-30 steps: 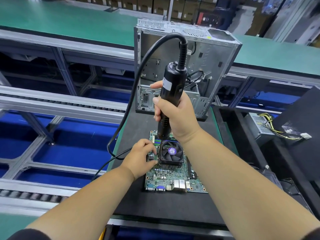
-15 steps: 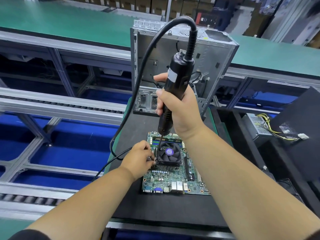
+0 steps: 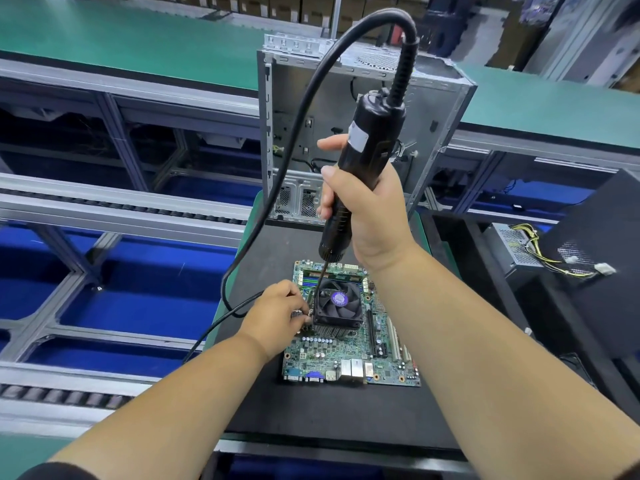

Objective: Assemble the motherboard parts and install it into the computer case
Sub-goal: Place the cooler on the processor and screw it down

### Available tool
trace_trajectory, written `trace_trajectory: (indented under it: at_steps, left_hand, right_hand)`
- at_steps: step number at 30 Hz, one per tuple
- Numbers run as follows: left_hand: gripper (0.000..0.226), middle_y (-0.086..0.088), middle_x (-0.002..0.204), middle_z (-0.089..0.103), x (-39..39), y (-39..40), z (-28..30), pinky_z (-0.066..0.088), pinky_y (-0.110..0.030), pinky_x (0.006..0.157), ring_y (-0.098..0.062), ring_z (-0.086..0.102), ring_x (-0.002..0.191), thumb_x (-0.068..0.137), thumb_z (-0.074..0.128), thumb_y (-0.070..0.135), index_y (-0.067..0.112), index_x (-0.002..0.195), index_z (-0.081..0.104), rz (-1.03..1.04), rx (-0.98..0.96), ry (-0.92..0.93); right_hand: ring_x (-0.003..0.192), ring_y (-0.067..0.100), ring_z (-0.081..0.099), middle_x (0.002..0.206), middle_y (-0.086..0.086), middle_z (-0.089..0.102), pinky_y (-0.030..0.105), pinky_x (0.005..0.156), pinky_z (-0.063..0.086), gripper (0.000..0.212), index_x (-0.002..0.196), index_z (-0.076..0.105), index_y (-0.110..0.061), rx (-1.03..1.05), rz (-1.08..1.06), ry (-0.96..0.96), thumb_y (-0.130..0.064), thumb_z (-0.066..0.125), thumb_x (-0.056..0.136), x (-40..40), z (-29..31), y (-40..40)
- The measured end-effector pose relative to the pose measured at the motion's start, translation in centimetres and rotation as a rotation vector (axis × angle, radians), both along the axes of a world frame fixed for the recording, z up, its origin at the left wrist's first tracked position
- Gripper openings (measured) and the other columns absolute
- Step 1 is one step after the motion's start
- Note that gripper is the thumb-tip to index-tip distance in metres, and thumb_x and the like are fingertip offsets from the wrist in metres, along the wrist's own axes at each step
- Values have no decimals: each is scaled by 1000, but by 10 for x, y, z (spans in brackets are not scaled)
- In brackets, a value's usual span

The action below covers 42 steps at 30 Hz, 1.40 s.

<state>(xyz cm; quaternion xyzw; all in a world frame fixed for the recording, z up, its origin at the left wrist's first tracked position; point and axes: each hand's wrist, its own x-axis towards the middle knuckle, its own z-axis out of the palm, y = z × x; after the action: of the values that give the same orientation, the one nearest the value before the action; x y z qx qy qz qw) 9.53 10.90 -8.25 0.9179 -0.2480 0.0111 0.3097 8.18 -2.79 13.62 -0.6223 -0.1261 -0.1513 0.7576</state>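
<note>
Motherboard (image 3: 349, 355) is lying flat on the black mat (image 3: 311, 410) at the near end of the desk, the open case (image 3: 363, 133) standing behind it. Right hand (image 3: 367, 216) is wrapping its grip round the screwdriver (image 3: 360, 168), bit reaching down to the fan's (image 3: 339, 301) left edge. Left hand (image 3: 277, 313) is pinching at the bit tip, seemingly steadying a screw, though I cannot tell. Best judged: keep the driver upright, press lightly, and clear the left fingers before driving.

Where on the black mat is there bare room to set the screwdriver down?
Bare black mat lies between the green motherboard and the near edge, under both forearms. Also a strip between motherboard and grey steel computer case. Crowded around the black fan cooler.
</note>
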Motion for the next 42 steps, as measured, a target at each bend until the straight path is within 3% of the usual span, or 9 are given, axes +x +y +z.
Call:
trace_trajectory:
  at_steps: [5,12,17,24,27,33,35,38,42]
  left_hand:
    - [10,12,100,44,1,4,0,42,-24,88,-11,43,101,87,71,26,19,94,73,-30,68,-2]
    - [3,18,95,43,-1,2,-3,29,-2,78,16,40,94,85,72,18,19,87,70,30,-17,25]
    - [9,14,99,43,-3,3,-2,42,-23,91,-3,39,98,85,73,24,22,92,69,11,6,37]
    - [91,16,126,25,0,7,3,36,-24,98,-9,36,121,54,87,45,38,122,27,-43,-108,359]
    - [116,24,142,27,4,1,9,25,-22,109,2,25,136,48,88,56,62,135,11,-110,-238,435]
    - [79,18,143,38,11,-11,9,21,-6,105,14,34,127,70,85,38,49,137,45,-199,-271,413]
    - [66,17,142,40,7,-13,6,23,-9,107,14,35,127,76,81,33,46,134,50,-182,-327,426]
    - [60,14,142,40,3,-15,5,25,-18,112,6,36,131,84,75,26,41,136,50,-175,-388,449]
    - [64,14,148,32,0,-14,6,20,-4,106,7,29,136,90,68,22,39,144,39,-202,-374,476]
  right_hand:
    - [55,22,48,65,5,52,31,56,47,25,110,63,-8,-6,-13,9,-7,61,84,-2,1,-3]
    - [56,23,48,66,7,50,32,56,47,25,109,62,-8,13,-2,27,-8,60,84,-2,2,-3]
    - [58,23,48,66,6,51,31,56,47,26,110,62,-7,34,-17,30,-9,60,84,-1,3,-3]
    - [57,23,47,62,7,50,30,56,47,25,108,63,-8,47,-4,50,-10,61,83,-1,-5,1]
    - [57,24,47,63,9,49,30,56,47,25,108,62,-7,44,2,47,-10,60,84,-2,-6,0]
    - [55,23,47,62,9,49,33,57,48,29,113,60,-1,22,13,32,-9,58,85,-2,-5,-3]
    - [55,22,48,62,8,50,33,57,48,29,113,60,-2,13,15,39,-9,58,85,-1,-8,-3]
    - [54,21,50,61,7,51,31,57,47,28,111,62,-4,-9,11,58,-10,59,84,0,-14,-2]
    - [57,23,49,64,9,50,29,55,47,25,109,63,-7,-10,27,68,-11,60,84,2,-21,0]
